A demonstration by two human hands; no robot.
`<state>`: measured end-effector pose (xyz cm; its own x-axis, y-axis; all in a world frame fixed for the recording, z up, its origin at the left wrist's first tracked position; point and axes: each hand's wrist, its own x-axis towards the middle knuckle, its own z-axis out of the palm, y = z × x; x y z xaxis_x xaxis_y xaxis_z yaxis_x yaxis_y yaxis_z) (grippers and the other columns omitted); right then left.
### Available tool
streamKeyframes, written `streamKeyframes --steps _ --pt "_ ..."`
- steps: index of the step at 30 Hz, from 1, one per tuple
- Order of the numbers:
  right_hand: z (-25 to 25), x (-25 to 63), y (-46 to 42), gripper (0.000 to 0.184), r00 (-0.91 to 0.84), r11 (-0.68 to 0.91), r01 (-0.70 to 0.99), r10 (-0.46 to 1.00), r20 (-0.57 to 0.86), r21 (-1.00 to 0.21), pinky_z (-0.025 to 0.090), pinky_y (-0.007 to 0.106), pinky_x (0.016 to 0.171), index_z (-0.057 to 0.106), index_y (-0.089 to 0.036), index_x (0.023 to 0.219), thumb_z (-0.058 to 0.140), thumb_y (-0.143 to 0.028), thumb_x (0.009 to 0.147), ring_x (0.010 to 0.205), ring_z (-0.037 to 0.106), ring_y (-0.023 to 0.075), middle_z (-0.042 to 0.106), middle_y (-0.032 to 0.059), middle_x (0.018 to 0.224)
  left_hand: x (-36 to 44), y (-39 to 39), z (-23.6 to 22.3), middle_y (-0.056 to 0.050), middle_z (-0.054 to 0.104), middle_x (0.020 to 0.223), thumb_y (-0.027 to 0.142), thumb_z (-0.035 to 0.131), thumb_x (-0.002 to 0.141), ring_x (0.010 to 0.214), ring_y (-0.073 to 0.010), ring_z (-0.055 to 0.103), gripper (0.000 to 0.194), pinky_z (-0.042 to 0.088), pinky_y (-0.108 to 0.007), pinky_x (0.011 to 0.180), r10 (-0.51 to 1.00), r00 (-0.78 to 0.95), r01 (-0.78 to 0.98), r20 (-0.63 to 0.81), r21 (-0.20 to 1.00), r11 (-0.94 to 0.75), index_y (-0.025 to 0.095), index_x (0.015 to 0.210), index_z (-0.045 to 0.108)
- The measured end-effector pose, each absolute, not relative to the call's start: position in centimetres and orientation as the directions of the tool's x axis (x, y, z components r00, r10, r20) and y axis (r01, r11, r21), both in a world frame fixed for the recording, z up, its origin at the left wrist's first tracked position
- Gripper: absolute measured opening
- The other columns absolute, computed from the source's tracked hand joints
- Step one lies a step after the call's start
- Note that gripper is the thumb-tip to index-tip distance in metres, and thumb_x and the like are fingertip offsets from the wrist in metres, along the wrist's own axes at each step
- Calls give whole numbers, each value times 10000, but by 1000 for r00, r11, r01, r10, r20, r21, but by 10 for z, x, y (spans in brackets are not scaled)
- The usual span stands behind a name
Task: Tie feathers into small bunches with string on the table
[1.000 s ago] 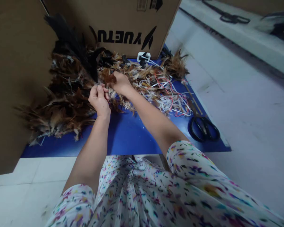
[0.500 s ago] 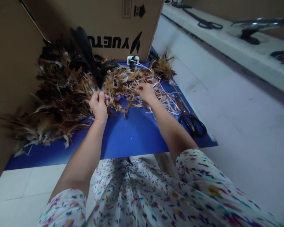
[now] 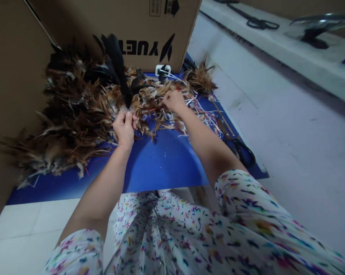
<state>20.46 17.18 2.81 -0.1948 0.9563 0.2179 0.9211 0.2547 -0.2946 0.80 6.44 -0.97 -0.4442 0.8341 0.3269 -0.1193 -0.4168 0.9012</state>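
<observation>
Left of centre, the left grip (image 3: 124, 126) pinched black feathers (image 3: 121, 70) at their base, likely best for something light and bendy. I couldn't tell whether the curled right grip (image 3: 174, 101) held anything.

Dim, bluish light; edges softly blurred.

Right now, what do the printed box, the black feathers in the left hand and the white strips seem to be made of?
Printed box: likely matte brown cardboard, from its flat, stiff panel.
Black feathers: apparently natural plumage, mostly matte, with soft, tapering outlines.
White strips: perhaps smooth plastic, thin and pale; paper is possible too.
</observation>
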Motion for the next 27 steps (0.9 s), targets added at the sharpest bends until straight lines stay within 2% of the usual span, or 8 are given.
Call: streamKeyframes --steps 4,6,8,11,14,18,21,27 --pt "45 219 179 140 -1 162 847 953 304 -507 535 364 930 745 -121 911 623 -161 855 969 710 244 759 101 955 9 64 -9 37 604 568 346 704 891 357 -29 421 250 263 -185 358 834 -449 -144 322 895 -423 156 732 671" --pt "51 226 178 119 52 155 821 938 343 -550 538 368 911 729 -131 888 636 -118 816 922 704 229 748 69 897 9 64 -9 37 603 565 336 702 893 355 -30 419 247 258 -187 355 835 -452 -151 315 895 -420 153 730 670" --pt "54 230 173 159 71 168 824 917 393 -541 534 378 903 718 -143 892 610 -77 795 896 696 225 733 48 858 9 64 -8 37 602 566 331 696 896 356 -30 419 246 260 -187 357 835 -451 -150 316 895 -420 153 730 668" --pt "53 229 159 209 -11 244 831 905 426 -499 524 369 895 723 -152 892 558 -60 803 883 695 219 721 39 845 10 64 -8 39 600 565 324 693 897 357 -30 418 239 264 -186 359 836 -448 -158 316 892 -422 153 732 665" --pt "45 222 144 224 -224 367 818 913 342 -444 518 333 870 752 -144 894 574 -58 791 872 693 208 736 49 879 12 63 -9 40 598 561 324 696 893 358 -32 419 237 265 -185 357 843 -437 -172 315 890 -422 153 732 665" --pt "32 211 139 287 -443 480 833 876 188 -274 504 351 910 775 -152 1018 624 -78 785 979 676 236 748 91 1018 12 63 -9 39 600 558 315 699 892 358 -35 421 227 275 -184 359 846 -430 -175 316 890 -422 154 735 666" --pt "28 209 145 231 -415 445 860 894 167 -248 485 375 968 780 -147 988 591 -135 856 1057 665 257 748 115 1055 12 63 -7 39 596 558 304 690 899 357 -32 415 235 273 -185 360 841 -444 -167 310 893 -417 152 722 657" --pt "47 239 143 308 -201 354 838 908 369 -416 513 363 899 728 -138 1107 545 -122 859 889 673 220 748 87 973 13 63 -5 45 572 572 367 679 912 376 -26 392 283 265 -193 373 851 -437 -129 291 916 -379 160 725 636"
